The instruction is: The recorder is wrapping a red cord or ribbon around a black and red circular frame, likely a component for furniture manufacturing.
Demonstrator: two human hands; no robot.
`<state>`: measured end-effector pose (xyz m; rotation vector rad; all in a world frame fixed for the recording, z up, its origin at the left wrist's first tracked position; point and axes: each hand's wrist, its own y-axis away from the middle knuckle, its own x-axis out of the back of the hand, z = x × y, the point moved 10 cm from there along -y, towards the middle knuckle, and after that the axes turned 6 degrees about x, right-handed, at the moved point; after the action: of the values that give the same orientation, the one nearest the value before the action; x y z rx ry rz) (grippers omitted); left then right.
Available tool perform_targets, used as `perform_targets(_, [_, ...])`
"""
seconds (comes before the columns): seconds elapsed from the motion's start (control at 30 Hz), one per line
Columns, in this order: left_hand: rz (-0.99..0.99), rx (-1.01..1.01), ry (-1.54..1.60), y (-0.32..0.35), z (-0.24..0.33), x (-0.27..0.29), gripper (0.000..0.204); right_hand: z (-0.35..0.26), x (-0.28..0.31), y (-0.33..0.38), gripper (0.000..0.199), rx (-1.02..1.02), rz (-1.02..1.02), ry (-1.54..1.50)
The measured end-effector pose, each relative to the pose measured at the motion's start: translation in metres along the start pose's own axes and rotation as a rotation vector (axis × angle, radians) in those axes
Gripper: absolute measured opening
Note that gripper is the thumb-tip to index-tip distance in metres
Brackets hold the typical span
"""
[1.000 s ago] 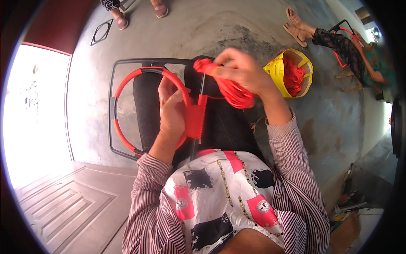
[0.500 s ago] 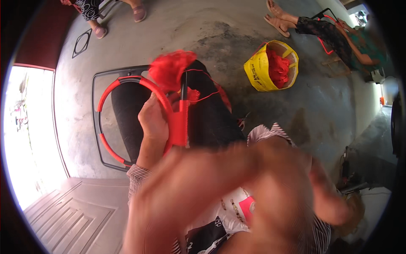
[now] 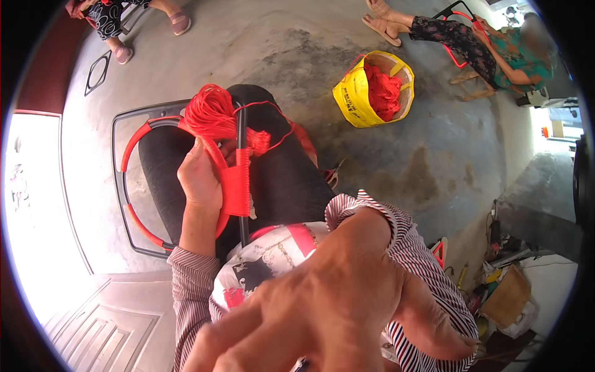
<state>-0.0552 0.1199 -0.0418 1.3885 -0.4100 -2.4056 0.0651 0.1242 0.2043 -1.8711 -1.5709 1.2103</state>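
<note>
My left hand (image 3: 198, 180) grips a grey metal frame (image 3: 118, 186) lying across my lap, at a band of tightly wound red cord (image 3: 235, 189) on its dark upright bar (image 3: 240, 130). A red-wrapped hoop (image 3: 133, 146) curves inside the frame to the left. At the top of the bar, just above my left hand, a loose bundle of red cord (image 3: 211, 115) rests, with a thin strand looping off to the right. My right hand (image 3: 334, 304) is raised close to the camera with its fingers spread, and I see nothing in it.
A yellow bag (image 3: 353, 93) with red cord (image 3: 384, 90) in it stands on the concrete floor ahead. One person sits at the upper right (image 3: 496, 49), and another person's feet (image 3: 180, 23) show at the upper left. Clutter (image 3: 508, 297) lies at the right; a panelled door (image 3: 111, 322) lies lower left.
My right hand let go of the cord bundle by the frame and rose toward the camera. The bundle now rests on the frame's top. My left hand kept its grip.
</note>
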Motion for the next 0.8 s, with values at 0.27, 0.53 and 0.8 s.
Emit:
perform_targets(0.27, [-0.087, -0.017, -0.002, 0.006, 0.002, -0.019, 0.055, 0.045, 0.148, 0.105, 0.027, -0.539, 0.532, 0.658])
perform_targets(0.53, [-0.021, -0.002, 0.016, 0.004, 0.005, -0.019, 0.052, 0.094, 0.166, 0.127, 0.032, -0.821, 0.323, 1.079])
perform_targets(0.8, [0.130, 0.325, -0.257, 0.004, -0.029, 0.006, 0.026, -0.011, 0.162, 0.143, 0.045, -0.264, 0.872, 0.161])
